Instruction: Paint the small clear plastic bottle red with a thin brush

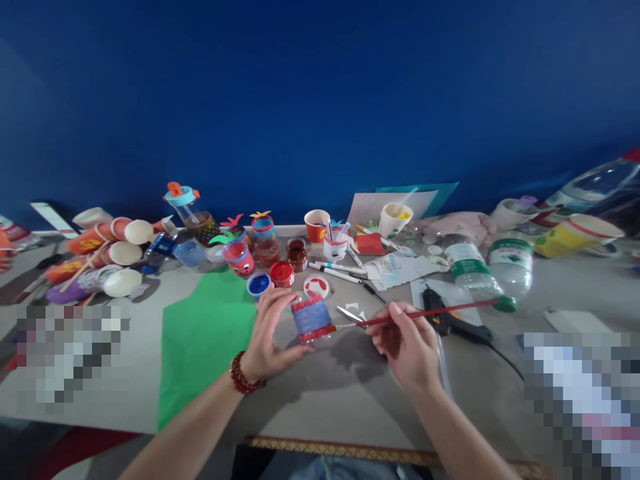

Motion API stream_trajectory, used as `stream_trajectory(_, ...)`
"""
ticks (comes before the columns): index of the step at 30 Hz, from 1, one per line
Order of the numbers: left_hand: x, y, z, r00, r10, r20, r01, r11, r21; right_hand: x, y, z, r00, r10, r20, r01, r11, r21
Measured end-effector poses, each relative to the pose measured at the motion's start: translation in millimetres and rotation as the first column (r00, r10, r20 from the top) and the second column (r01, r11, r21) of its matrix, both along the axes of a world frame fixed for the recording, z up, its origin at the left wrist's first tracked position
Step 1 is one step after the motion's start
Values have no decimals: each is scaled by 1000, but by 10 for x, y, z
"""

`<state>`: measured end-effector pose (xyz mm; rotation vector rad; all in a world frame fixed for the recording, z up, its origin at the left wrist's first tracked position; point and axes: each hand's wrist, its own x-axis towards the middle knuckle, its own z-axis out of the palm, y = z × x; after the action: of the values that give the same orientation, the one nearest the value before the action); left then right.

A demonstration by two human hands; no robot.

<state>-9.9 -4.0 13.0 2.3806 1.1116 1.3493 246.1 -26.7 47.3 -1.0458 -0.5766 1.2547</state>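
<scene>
In my left hand [273,337] is a small clear plastic cup [313,319], held on its side between thumb and fingers. Its middle is painted blue, with a red band near each end. My right hand [410,343] pinches a long red-handled paintbrush [425,312], and the bristles touch the red band at the cup's right lower part. Just beyond the cup stand open jars of red paint [283,273] and blue paint [259,285]. A white lid smeared with red [316,287] lies beside them. Scissors [350,316] lie partly hidden behind my right hand.
Green paper [205,340] lies at the left. Stacked paper cups [105,247] rest beyond it. A hot glue gun [453,320] and cut plastic bottles [510,263] are at the right. Painted cups [238,257], markers [335,272] and paper scraps [400,268] fill the back.
</scene>
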Motion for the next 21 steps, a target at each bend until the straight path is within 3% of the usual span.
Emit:
stream_trajectory(9, 1, 12, 4, 999, 3, 41, -3, 1000, 2, 94, 101, 10, 975, -213, -66, 213, 977, -19)
stream_trajectory(16, 4, 8, -47, 1000, 5, -20, -7, 998, -66, 86, 79, 22, 983, -178, -46, 182, 979, 89)
stream_trajectory(21, 22, 0, -64, 997, 22, -78, -27, 998, -56, 54, -68, -62, 993, -70, 98, 42, 963, 267)
